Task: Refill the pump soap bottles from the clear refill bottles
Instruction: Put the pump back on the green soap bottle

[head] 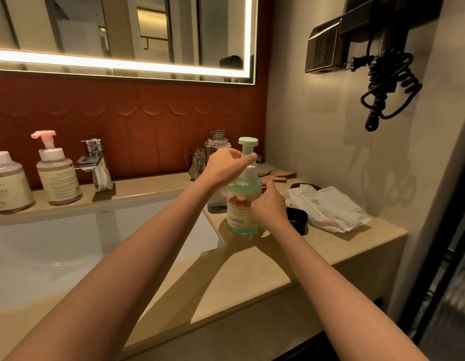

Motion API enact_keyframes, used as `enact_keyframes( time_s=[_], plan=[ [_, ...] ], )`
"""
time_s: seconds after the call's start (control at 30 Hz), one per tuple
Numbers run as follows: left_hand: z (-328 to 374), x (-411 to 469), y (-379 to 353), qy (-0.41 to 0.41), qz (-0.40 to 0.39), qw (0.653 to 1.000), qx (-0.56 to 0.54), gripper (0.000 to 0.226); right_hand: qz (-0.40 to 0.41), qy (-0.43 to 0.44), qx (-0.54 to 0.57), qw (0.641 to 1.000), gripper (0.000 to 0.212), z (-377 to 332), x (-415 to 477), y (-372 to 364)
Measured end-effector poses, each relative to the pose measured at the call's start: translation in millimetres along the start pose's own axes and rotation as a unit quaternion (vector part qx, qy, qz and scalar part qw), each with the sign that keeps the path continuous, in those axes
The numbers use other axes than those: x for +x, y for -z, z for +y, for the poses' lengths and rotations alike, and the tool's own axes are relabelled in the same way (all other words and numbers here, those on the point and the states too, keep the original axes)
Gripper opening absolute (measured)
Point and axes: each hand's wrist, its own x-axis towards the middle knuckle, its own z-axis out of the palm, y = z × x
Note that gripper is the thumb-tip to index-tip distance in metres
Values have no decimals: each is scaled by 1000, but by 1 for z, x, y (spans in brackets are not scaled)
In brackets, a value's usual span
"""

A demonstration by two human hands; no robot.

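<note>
Both hands grip the rounded translucent green pump bottle (243, 201): left hand (226, 165) at its collar, right hand (269, 207) around its body.

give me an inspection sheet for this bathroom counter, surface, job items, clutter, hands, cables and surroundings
Surface: beige counter around a white sink; looks dry.
Job's things: green pump bottle upright on the counter, pump on; clear refill bottle behind it, cap off; two pink pump bottles on the ledge left of the tap.
Clutter: white packets, black dish, brown sachets, small glass jar.
Hands: left hand grips the green bottle's pump collar; right hand steadies its body.
Cables: coiled black cord hangs on the right wall, unplugged.
Surroundings: lit mirror, red tiled wall, wall socket.
</note>
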Motion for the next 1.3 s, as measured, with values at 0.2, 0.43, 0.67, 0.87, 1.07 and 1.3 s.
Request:
enact_keyframes(
  time_s=[0.2,0.43,0.67,0.87,1.07,1.3],
  plan=[
    [1,2,5,-6,-3,1000,16,39,12,-6,11,1000,81,1,-1,0],
    [11,10,5,42,-78,996,13,39,17,-14,13,1000,75,0,-3,-2],
    [11,12,-3,39,-64,997,-36,28,13,-5,4,1000,74,1,-5,-1],
    [9,15,11,74,-98,989,-88,71,16,-6,12,1000,75,2,-3,-1],
    [9,13,25,31,-85,996,11,51,22,6,7,1000,68,3,-3,-2],
    [6,15,19,46,-73,996,-33,25,18,-1,11,1000,67,2,-3,-2]
  ],
)
